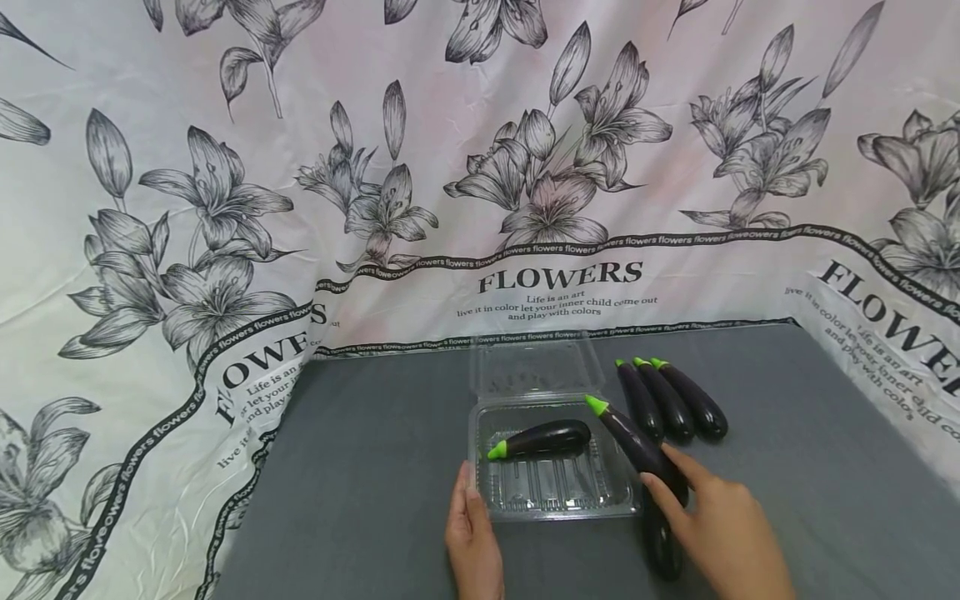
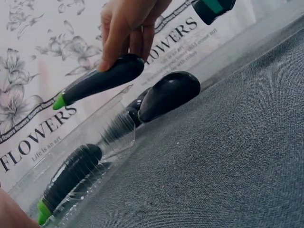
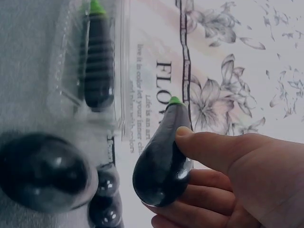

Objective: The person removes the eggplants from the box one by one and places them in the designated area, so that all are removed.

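My right hand (image 1: 723, 525) grips a dark purple eggplant (image 3: 164, 156) by its thick end, thumb on one side and fingers on the other. The eggplant's green tip overlaps the right rim of a clear plastic clamshell container (image 1: 555, 511) in the head view. My left hand (image 1: 474, 533) holds that container at its front left corner. Inside the container lies another eggplant (image 1: 547, 437), green tip to the left. Below the held eggplant, one more eggplant (image 1: 662, 546) rests on the grey cloth, partly hidden by it and my right hand.
Three eggplants (image 1: 667, 404) lie side by side behind the container's right side, green tips away from me. The container's lid (image 1: 536, 367) stands open at the back. A white flower-printed cloth (image 1: 555, 283) hangs behind the grey surface (image 1: 360, 483) and along its sides.
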The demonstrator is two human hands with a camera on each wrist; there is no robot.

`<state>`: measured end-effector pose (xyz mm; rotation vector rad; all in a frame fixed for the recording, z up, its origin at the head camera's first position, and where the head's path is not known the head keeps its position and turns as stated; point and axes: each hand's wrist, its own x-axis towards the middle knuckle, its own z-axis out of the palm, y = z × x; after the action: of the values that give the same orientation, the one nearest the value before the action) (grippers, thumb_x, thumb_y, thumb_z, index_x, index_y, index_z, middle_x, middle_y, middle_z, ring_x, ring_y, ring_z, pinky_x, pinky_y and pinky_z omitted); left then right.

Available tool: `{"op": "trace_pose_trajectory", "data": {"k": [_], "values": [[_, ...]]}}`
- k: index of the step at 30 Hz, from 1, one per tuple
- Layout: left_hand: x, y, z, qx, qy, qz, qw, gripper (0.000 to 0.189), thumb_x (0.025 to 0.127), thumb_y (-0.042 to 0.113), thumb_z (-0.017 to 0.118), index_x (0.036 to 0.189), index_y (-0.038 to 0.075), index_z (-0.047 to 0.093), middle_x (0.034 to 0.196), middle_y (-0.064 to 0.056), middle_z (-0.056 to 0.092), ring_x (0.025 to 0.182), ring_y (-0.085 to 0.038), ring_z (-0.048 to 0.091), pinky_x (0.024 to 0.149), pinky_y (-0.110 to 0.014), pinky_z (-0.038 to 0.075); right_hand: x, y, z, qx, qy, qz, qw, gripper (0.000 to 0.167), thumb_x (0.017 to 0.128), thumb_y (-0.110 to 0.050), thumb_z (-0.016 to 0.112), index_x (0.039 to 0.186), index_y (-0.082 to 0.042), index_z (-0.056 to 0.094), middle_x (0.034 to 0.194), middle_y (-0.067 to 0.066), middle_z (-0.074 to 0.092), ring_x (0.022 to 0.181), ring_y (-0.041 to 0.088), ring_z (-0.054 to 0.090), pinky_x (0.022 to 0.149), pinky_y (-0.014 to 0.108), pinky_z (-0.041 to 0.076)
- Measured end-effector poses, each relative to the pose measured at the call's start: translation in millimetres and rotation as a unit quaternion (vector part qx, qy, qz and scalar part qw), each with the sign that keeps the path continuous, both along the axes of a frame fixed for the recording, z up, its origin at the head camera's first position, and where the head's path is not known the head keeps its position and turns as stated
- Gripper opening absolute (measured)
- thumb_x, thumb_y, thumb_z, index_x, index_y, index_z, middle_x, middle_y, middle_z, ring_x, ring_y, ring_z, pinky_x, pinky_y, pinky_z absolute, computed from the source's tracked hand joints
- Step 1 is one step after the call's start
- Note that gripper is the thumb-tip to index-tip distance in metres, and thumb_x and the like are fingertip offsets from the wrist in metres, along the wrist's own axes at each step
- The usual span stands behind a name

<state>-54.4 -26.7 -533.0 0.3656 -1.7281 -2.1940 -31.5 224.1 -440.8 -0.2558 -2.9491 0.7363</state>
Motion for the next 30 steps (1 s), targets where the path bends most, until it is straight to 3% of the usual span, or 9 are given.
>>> {"op": "trace_pose_trajectory", "data": {"k": [10, 14, 23, 30], "values": [[-1.2, 0.6, 0.7, -0.001, 0.013, -0.005, 0.9999, 0.045, 0.113, 0.008, 0.045, 0.155, -0.007, 0.045, 0.163, -0.028, 0.039, 0.153, -0.039, 0.028, 0.106, -0.005, 0.032, 3.1, 18, 2.1, -0.011, -0.043, -0.041, 0.9982, 0.081, 0.101, -0.065, 0.059, 0.151, -0.002, 0.055, 0.062, 0.003, 0.051, 0.054, 0.021, 0.046, 0.050, 0.036, 0.033], [-1.0, 1.0, 0.2, 0.000, 0.013, -0.003, 0.9999, 0.045, 0.114, 0.009, 0.045, 0.155, -0.007, 0.045, 0.163, -0.028, 0.040, 0.153, -0.039, 0.029, 0.106, -0.005, 0.032, 8.1, 22, 1.1, -0.010, -0.029, -0.046, 0.9985, 0.078, 0.102, -0.065, 0.059, 0.150, -0.003, 0.057, 0.065, 0.003, 0.055, 0.054, 0.021, 0.044, 0.049, 0.036, 0.031], [-0.1, 0.7, -0.4, -0.006, 0.001, -0.007, 1.0000, 0.047, 0.115, 0.016, 0.046, 0.157, -0.004, 0.044, 0.164, -0.025, 0.039, 0.154, -0.038, 0.028, 0.105, -0.004, 0.031, 11.7, 35, -2.1, -0.014, -0.060, -0.077, 0.9951, 0.086, 0.099, -0.071, 0.056, 0.149, 0.000, 0.056, 0.087, 0.014, 0.071, 0.058, 0.022, 0.048, 0.053, 0.036, 0.034], [0.2, 0.3, -0.1, -0.008, -0.009, -0.011, 0.9999, 0.048, 0.115, 0.018, 0.045, 0.158, -0.003, 0.043, 0.165, -0.024, 0.038, 0.155, -0.038, 0.027, 0.104, -0.003, 0.031, 13.7, 46, -7.1, 0.003, -0.106, -0.089, 0.9904, 0.094, 0.097, -0.076, 0.054, 0.147, 0.004, 0.054, 0.108, 0.029, 0.074, 0.069, 0.030, 0.066, 0.061, 0.053, 0.051]]}}
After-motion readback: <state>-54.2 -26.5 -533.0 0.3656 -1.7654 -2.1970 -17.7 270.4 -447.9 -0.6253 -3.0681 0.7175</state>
